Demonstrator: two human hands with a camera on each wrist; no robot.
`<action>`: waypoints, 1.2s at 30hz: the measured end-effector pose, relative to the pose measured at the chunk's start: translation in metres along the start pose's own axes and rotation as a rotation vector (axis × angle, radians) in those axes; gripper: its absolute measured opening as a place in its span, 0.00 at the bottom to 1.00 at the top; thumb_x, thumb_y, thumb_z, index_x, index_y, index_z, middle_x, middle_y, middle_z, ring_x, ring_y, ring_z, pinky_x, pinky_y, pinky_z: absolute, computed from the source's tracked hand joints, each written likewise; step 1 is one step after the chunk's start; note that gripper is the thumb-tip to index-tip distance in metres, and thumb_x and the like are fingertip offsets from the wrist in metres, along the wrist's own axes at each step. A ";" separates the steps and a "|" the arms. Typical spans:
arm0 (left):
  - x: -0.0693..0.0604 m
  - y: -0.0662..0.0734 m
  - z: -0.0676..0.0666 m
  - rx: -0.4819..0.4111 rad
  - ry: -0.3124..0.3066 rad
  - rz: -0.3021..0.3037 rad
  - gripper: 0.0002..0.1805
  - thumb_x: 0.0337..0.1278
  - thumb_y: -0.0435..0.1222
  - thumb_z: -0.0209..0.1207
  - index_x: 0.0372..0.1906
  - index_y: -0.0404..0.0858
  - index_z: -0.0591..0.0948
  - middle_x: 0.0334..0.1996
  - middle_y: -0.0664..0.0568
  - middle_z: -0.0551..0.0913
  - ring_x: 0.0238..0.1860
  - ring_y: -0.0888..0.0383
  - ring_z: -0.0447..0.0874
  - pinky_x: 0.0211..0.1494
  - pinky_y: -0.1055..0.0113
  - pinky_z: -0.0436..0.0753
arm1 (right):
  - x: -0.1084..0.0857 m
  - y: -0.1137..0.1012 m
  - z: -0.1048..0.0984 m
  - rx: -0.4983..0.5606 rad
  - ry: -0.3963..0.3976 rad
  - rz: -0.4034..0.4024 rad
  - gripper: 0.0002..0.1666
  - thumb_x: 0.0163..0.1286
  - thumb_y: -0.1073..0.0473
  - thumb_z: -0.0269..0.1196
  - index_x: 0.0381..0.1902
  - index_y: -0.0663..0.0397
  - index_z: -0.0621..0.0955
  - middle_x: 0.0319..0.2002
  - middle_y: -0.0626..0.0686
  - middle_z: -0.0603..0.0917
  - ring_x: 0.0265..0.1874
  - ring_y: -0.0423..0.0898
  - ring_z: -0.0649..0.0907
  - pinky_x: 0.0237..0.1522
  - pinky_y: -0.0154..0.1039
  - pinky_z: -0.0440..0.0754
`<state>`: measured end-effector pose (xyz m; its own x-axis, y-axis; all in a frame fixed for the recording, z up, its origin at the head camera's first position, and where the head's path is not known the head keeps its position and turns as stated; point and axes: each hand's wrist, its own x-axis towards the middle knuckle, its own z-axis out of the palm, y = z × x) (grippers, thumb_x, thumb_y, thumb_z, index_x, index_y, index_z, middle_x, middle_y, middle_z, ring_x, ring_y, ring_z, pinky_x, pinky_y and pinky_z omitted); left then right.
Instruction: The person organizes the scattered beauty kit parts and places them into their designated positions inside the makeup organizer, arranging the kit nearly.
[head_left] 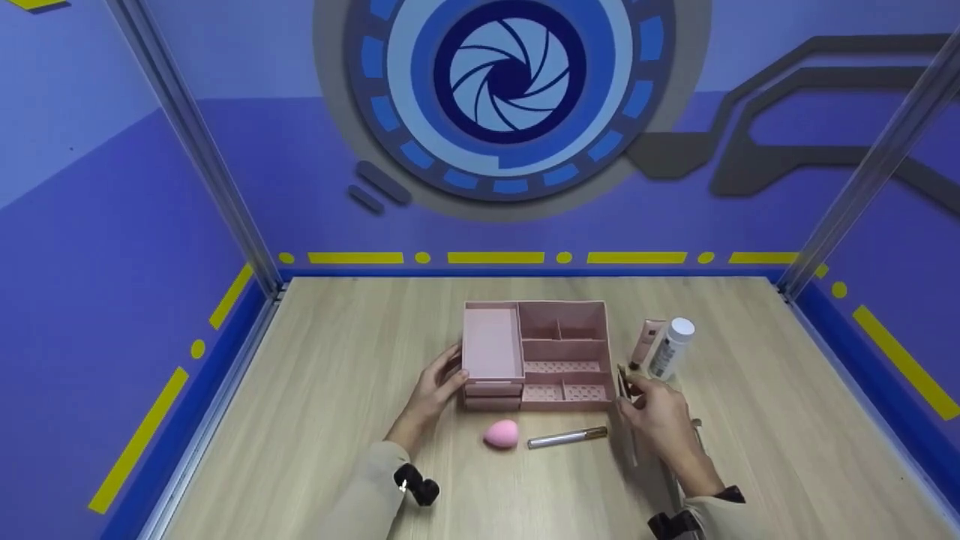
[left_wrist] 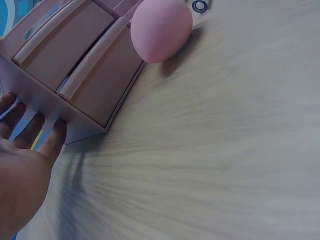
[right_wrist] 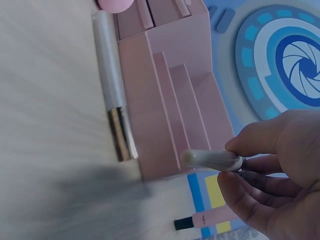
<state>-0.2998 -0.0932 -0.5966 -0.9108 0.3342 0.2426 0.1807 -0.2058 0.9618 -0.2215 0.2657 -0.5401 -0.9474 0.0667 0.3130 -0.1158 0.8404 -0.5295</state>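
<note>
My left hand (head_left: 429, 394) lays straight fingers on the left side of the pink box (head_left: 566, 406), which sits on the desk (head_left: 360, 330). My right hand (head_left: 664, 418) pinches a small pale stick (right_wrist: 212, 159) beside the box's near right corner. A pink sponge (head_left: 502, 434) and a silver pen (head_left: 566, 438) lie near. A white bottle (head_left: 673, 349) and pink tube (head_left: 646, 343) stand right.

The head camera looks forward and down, widest of the three: patterned wall (head_left: 255, 172) across the upper half, desk (head_left: 285, 442) below. The left wrist camera looks from low and close, tilted, pink organizer (left_wrist: 70, 50) at upper left. The right wrist camera, also close, is turned sideways, wall at right. All three share the organizer and pink sponge (head_left: 501, 434).
</note>
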 end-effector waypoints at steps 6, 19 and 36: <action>-0.001 0.001 0.001 0.025 0.018 -0.011 0.35 0.66 0.29 0.53 0.72 0.21 0.53 0.71 0.26 0.57 0.72 0.33 0.56 0.70 0.66 0.69 | 0.013 -0.011 0.000 0.011 0.038 -0.040 0.20 0.55 0.67 0.69 0.48 0.65 0.83 0.35 0.61 0.87 0.27 0.49 0.85 0.24 0.40 0.83; 0.000 -0.001 -0.001 0.055 -0.001 0.025 0.33 0.68 0.29 0.52 0.72 0.23 0.55 0.71 0.27 0.57 0.72 0.33 0.56 0.68 0.67 0.71 | 0.037 -0.036 0.004 0.088 0.052 -0.072 0.20 0.55 0.66 0.69 0.48 0.63 0.84 0.32 0.58 0.88 0.27 0.49 0.87 0.27 0.42 0.85; 0.000 -0.003 -0.001 0.030 0.008 0.003 0.34 0.67 0.30 0.53 0.73 0.23 0.54 0.72 0.28 0.56 0.72 0.34 0.55 0.68 0.64 0.72 | 0.062 -0.068 0.010 0.183 0.083 -0.077 0.20 0.55 0.65 0.69 0.48 0.63 0.84 0.32 0.59 0.88 0.28 0.49 0.87 0.29 0.41 0.86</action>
<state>-0.3004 -0.0934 -0.5996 -0.9130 0.3266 0.2443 0.1941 -0.1788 0.9645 -0.2755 0.2079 -0.4926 -0.9068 0.0561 0.4179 -0.2466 0.7335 -0.6334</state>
